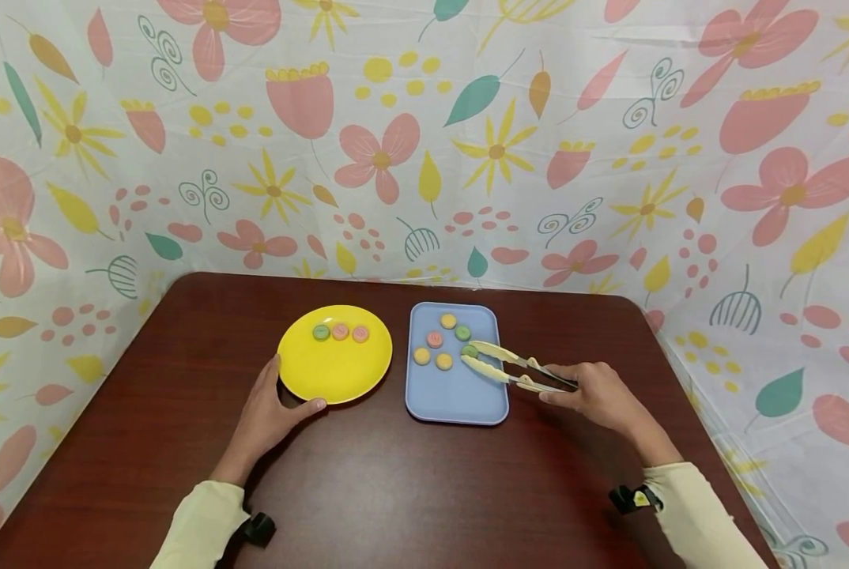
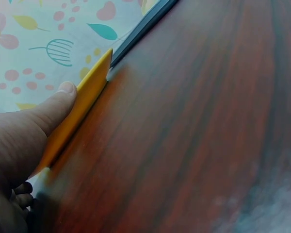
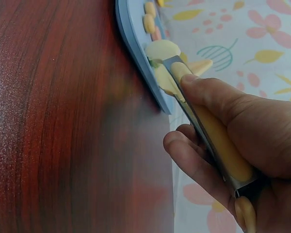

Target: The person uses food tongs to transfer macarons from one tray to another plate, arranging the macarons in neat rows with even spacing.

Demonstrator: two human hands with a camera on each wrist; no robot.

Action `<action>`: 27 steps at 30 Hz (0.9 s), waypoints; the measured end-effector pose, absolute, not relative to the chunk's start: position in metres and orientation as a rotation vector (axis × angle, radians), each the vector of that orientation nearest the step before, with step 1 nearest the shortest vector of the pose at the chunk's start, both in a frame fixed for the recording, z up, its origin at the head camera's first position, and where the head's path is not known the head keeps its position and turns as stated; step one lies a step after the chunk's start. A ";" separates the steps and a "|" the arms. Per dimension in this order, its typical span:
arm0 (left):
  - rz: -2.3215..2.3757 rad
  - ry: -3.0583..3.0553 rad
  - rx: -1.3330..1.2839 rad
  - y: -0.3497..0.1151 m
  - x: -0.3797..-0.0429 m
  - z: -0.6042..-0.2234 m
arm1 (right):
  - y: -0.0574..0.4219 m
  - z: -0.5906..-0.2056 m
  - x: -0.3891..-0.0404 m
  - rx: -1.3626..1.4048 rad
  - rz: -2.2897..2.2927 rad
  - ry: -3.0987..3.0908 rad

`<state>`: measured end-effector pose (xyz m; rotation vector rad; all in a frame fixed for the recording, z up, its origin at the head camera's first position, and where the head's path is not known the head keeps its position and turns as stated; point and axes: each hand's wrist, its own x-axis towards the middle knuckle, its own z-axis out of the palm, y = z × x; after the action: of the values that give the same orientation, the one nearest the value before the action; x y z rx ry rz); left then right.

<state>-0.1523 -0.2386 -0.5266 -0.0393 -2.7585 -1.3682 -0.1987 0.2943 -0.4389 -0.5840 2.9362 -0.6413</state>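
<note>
My right hand (image 1: 595, 391) grips cream-tipped metal tongs (image 1: 510, 366) over a blue tray (image 1: 460, 403); the tong tips close around a green button-like disc (image 1: 470, 350). Several more discs, yellow, pink and green, lie on the tray, among them a pink one (image 1: 435, 339). My left hand (image 1: 271, 407) holds the near rim of a yellow plate (image 1: 325, 371), thumb on the edge. Three discs sit in a row on the plate: green (image 1: 321, 333), pink (image 1: 340, 331), pink (image 1: 360, 334). In the right wrist view my fingers (image 3: 218, 102) curl round the tongs (image 3: 203, 121) beside the tray edge (image 3: 136, 43). The left wrist view shows my thumb (image 2: 53, 109) on the plate rim (image 2: 85, 104).
Everything rests on a dark brown wooden table (image 1: 396, 490). A floral-patterned cloth (image 1: 424, 142) hangs behind and on both sides, close to the table edges. Bare tabletop lies in front of the plate and tray.
</note>
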 end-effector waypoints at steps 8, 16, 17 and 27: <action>-1.364 -2.765 -0.042 -0.239 -0.153 -0.527 | 0.293 -0.439 -0.199 -0.597 -0.620 2.930; -1.356 -2.759 -0.049 -0.239 -0.153 -0.527 | 0.293 -0.437 -0.200 -0.611 -0.605 2.942; -1.354 -2.762 -0.046 -0.239 -0.153 -0.527 | 0.293 -0.436 -0.200 -0.612 -0.606 2.944; -1.354 -2.766 -0.032 -0.239 -0.153 -0.527 | 0.286 -0.421 -0.204 -0.652 -0.618 2.947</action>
<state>-0.1527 -0.2390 -0.5271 -0.0325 -2.7665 -1.3544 -0.2043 0.2862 -0.4208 -0.6523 2.9471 -0.6182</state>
